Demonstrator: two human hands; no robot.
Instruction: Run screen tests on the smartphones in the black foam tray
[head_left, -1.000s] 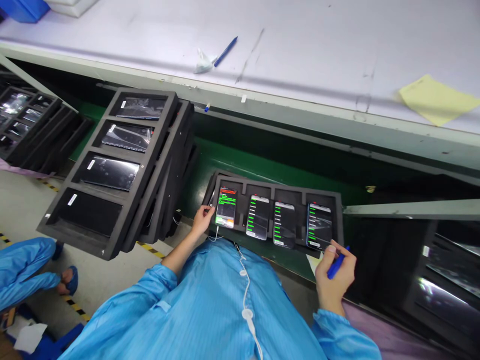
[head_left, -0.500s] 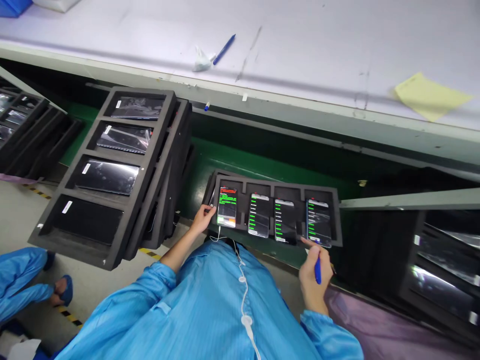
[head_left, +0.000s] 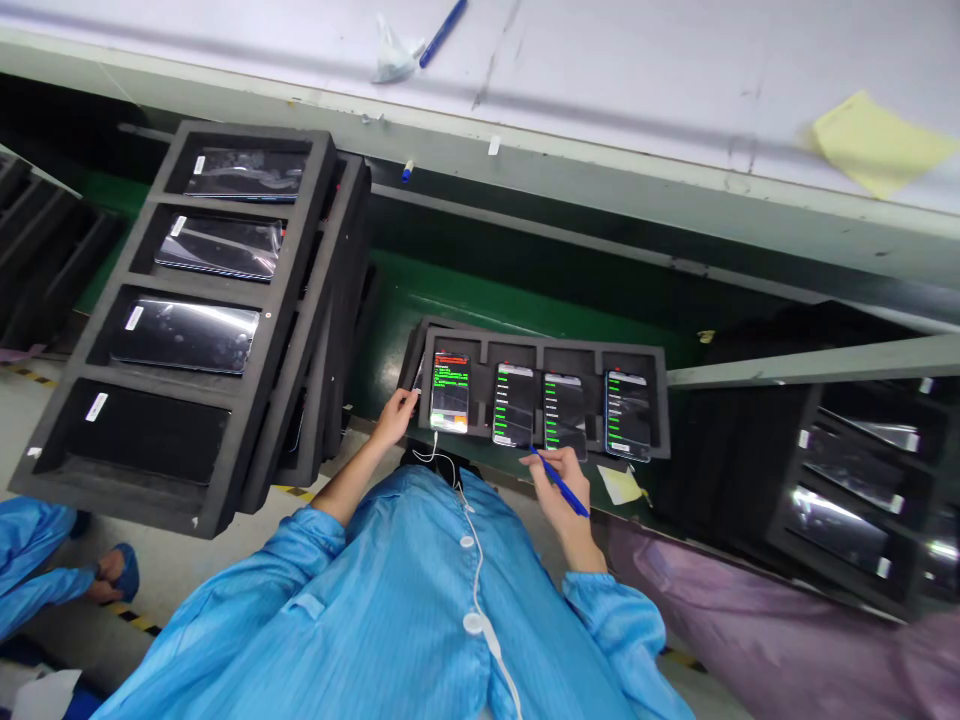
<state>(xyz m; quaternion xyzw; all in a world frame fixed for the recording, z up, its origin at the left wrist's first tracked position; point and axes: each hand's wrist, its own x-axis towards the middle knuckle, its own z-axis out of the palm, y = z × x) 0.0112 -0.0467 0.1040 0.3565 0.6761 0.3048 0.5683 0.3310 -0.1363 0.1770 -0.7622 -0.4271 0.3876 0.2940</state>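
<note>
In front of me a dark foam tray [head_left: 652, 362] holds phones with lit screens. The leftmost phone [head_left: 450, 390] shows red and green text, with a white cable plugged into its lower end. A second phone [head_left: 514, 405], a third phone [head_left: 564, 410] and the rightmost phone [head_left: 628, 415] show lists of green and white lines. My left hand [head_left: 396, 415] is closed at the tray's left edge, its fingertips partly hidden. A blue pen [head_left: 562, 485] is gripped in my right hand [head_left: 559, 495], its tip near the second phone's lower end.
To the left, stacked foam trays [head_left: 251, 400] hold dark phones. More trays [head_left: 787, 520] with phones are at the right. A yellow paper slip [head_left: 620, 485] lies beside my right hand. Beyond is a white bench [head_left: 637, 80] with another blue pen [head_left: 444, 32]. A co-worker's leg [head_left: 37, 550] shows lower left.
My right hand has moved left with the pen, from the rightmost phone towards the second one, uncovering the yellow slip. My left hand stays at the tray's edge. The view has shifted slightly.
</note>
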